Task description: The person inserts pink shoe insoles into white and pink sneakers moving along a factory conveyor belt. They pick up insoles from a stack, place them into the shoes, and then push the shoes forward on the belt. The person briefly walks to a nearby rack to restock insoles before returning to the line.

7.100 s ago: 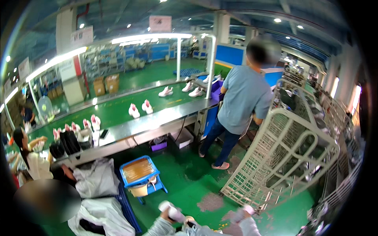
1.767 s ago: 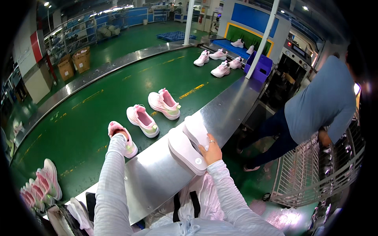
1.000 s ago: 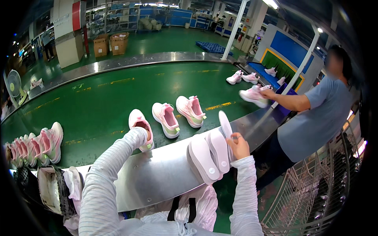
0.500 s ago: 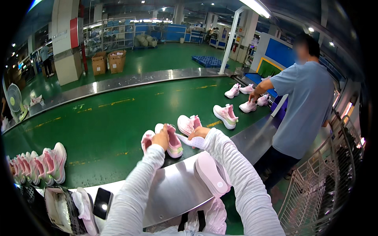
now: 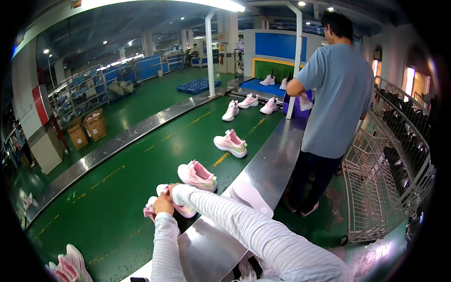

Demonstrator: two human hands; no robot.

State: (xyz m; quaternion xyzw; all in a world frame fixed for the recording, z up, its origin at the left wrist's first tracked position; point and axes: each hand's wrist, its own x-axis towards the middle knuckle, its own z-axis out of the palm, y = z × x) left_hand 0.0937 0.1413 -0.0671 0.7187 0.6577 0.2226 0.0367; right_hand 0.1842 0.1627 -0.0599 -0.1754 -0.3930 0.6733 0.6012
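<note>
Both my hands reach forward onto a pink shoe [image 5: 186,211] lying on the green conveyor belt [image 5: 117,207]. My left hand [image 5: 162,205] grips its near end. My right hand [image 5: 174,190] rests on the shoe's top, mostly covered by its striped sleeve. A pale pink-white sole piece [image 5: 250,197] lies apart on the steel ledge [image 5: 272,164], just right of my right forearm. A second pink shoe [image 5: 197,175] sits on the belt just beyond the held one.
More pink shoes [image 5: 230,143] follow along the belt toward the far end. A person in a blue shirt [image 5: 333,94] stands at the ledge on the right, beside a wire rack cart [image 5: 385,188]. Several shoes [image 5: 70,268] bunch at the lower left. Cardboard boxes [image 5: 89,127] stand far left.
My right hand earlier held sole pieces over the steel ledge. A sole piece now lies on the ledge, and both hands have moved onto the pink shoe on the belt.
</note>
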